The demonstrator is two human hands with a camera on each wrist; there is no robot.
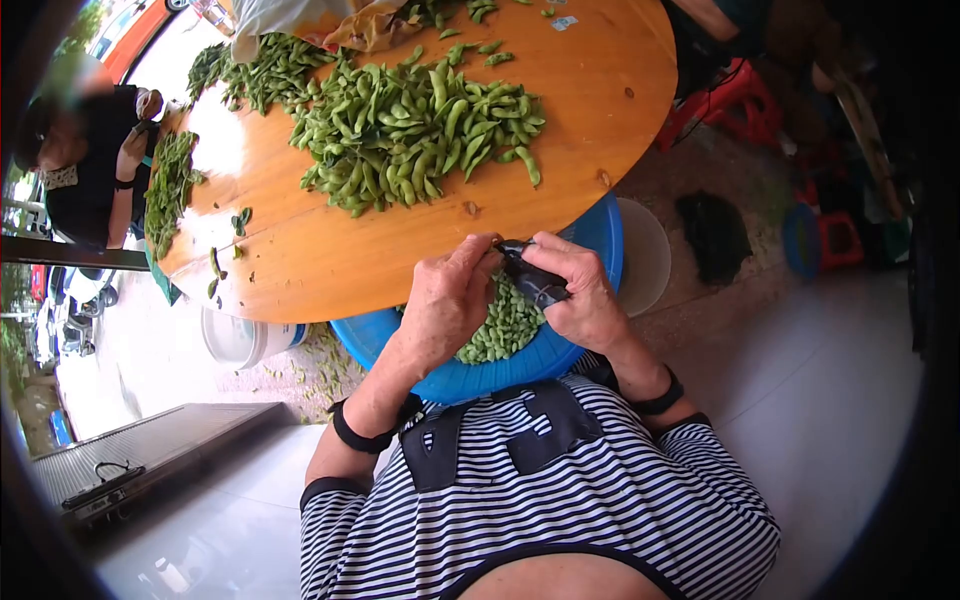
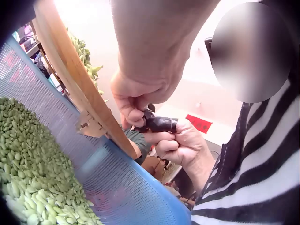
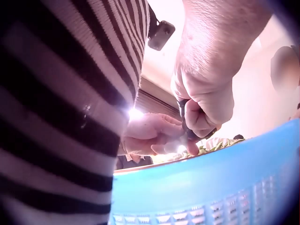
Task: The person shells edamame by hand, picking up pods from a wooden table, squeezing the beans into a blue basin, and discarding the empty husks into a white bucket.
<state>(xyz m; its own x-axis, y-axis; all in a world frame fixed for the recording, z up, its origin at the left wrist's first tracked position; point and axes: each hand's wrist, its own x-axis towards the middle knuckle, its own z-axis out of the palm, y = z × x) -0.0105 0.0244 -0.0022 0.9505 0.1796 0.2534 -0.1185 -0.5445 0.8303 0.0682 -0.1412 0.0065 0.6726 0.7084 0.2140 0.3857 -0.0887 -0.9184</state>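
A dark, shiny object (image 1: 533, 278), like a black sleeve or handle, is between the two hands above a blue basket (image 1: 455, 384) of shelled green beans (image 1: 497, 330). The right hand (image 1: 585, 295) grips it with curled fingers; in the left wrist view it lies along that hand's (image 2: 180, 149) fingers. The left hand (image 1: 450, 295) pinches at its far end with thumb and fingertips; what exactly those fingertips hold is too small to tell. In the right wrist view the right hand (image 3: 206, 101) partly hides the dark object (image 3: 183, 115).
Piles of green pods (image 1: 410, 130) lie on the round wooden table (image 1: 370, 250) beyond the basket. White buckets (image 1: 232, 338) stand beside it, red stools (image 1: 740, 105) at the right. Another person (image 1: 95, 160) sits at the table's left side.
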